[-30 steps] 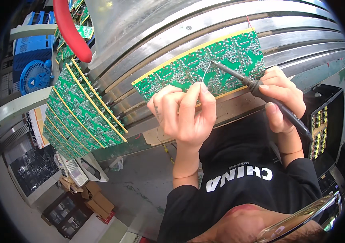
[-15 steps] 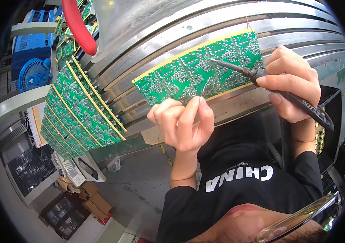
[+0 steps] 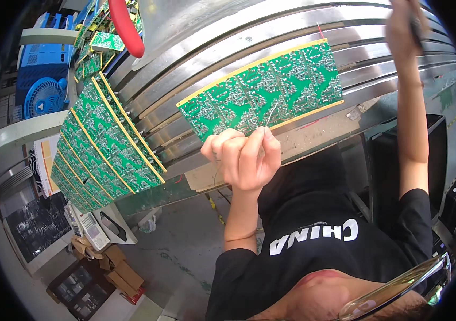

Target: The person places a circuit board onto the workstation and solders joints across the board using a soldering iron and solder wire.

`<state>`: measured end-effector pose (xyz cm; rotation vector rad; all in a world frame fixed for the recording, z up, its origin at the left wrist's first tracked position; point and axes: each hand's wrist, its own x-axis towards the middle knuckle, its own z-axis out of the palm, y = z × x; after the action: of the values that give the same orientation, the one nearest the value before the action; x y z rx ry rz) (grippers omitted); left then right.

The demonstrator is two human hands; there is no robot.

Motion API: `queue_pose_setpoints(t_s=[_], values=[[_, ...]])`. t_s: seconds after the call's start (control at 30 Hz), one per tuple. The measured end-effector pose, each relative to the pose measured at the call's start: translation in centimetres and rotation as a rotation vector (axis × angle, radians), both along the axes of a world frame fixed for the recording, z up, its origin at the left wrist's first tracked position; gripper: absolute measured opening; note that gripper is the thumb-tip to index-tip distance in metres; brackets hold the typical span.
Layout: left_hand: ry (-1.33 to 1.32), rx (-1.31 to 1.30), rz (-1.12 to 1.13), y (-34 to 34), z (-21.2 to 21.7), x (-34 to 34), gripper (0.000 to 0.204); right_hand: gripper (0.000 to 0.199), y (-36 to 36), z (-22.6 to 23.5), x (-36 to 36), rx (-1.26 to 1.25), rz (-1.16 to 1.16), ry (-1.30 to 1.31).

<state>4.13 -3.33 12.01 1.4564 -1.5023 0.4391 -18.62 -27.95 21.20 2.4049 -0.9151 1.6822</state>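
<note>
One green circuit board on the metal-slatted bench, yellow strips along its far and near edges. Pinches a thin silvery wire between thumb and forefinger of the left hand, over the board's near edge, other fingers curled. Holds the right hand out at far right, well apart from the board, blurred beside a dark object; cannot tell its grip. At left, more green boards, slanted.
</note>
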Motion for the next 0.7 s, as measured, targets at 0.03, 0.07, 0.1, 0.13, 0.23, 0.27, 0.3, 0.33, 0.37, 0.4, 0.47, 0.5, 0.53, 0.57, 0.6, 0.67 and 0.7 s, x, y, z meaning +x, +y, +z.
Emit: queue_pose_setpoints(t_s=[0.03, 0.07, 0.1, 0.13, 0.23, 0.27, 0.3, 0.33, 0.37, 0.4, 0.47, 0.5, 0.53, 0.57, 0.6, 0.67, 0.7], values=[[-0.005, 0.004, 0.004, 0.0, 0.0, 0.0, 0.014, 0.029, -0.3, 0.3, 0.7, -0.181, -0.090, 0.303], [-0.012, 0.005, 0.011, 0.0, 0.0, 0.0, 0.013, 0.030, 0.1, 0.5, 0.8, 0.094, -0.084, 0.521], [-0.017, 0.002, 0.007, -0.1, 0.0, 0.0, 0.014, 0.030, 0.5, 0.2, 1.1, 0.105, -0.062, 0.435], [-0.021, 0.007, 0.004, 0.0, 0.1, 0.0, 0.014, 0.029, 1.2, -0.2, 1.2, 0.123, -0.039, 0.350], [-0.005, 0.033, -0.007, 0.1, 0.5, 0.0, 0.015, 0.032, 3.9, -1.5, 0.3, 0.229, -0.092, -0.010], [0.000, 0.041, -0.014, 0.1, 0.8, 0.0, 0.016, 0.028, 4.8, -2.2, 0.2, 0.199, 0.053, -0.236], [0.003, 0.057, -0.012, 0.1, 1.1, 0.1, 0.017, 0.032, 6.2, -2.7, -0.1, 0.255, 0.154, -0.312], [0.003, 0.071, -0.009, 0.0, 1.4, 0.2, 0.018, 0.034, 7.6, -3.3, -0.3, 0.332, 0.203, -0.365], [-0.003, 0.080, -0.011, -0.1, 1.9, 0.3, 0.020, 0.036, 9.0, -3.9, -0.4, 0.393, 0.293, -0.363], [-0.010, 0.101, -0.002, -0.4, 2.3, 0.4, 0.020, 0.038, 10.1, -4.4, -0.4, 0.392, 0.424, -0.360], [-0.033, 0.127, 0.003, -1.2, 3.1, 0.8, 0.022, 0.044, 12.0, -5.3, -0.1, 0.509, 0.460, -0.281], [-0.021, 0.128, 0.012, -1.8, 3.4, 1.0, 0.020, 0.044, 12.2, -5.6, 0.1, 0.550, 0.568, -0.313], [-0.027, 0.120, 0.019, -2.4, 3.7, 1.1, 0.019, 0.042, 12.4, -6.0, 0.5, 0.601, 0.636, -0.351], [-0.030, 0.107, 0.026, -3.0, 3.9, 1.2, 0.019, 0.040, 12.6, -6.1, 0.7, 0.600, 0.659, -0.338], [-0.024, 0.111, 0.044, -3.6, 4.0, 1.3, 0.018, 0.039, 12.7, -6.1, 0.9, 0.638, 0.662, -0.328], [0.004, 0.130, 0.045, -4.2, 4.1, 1.2, 0.017, 0.036, 12.5, -6.1, 1.3, 0.559, 0.647, -0.264], [0.021, 0.136, 0.053, -4.5, 4.1, 1.1, 0.017, 0.035, 12.5, -6.0, 1.5, 0.548, 0.648, -0.271]])
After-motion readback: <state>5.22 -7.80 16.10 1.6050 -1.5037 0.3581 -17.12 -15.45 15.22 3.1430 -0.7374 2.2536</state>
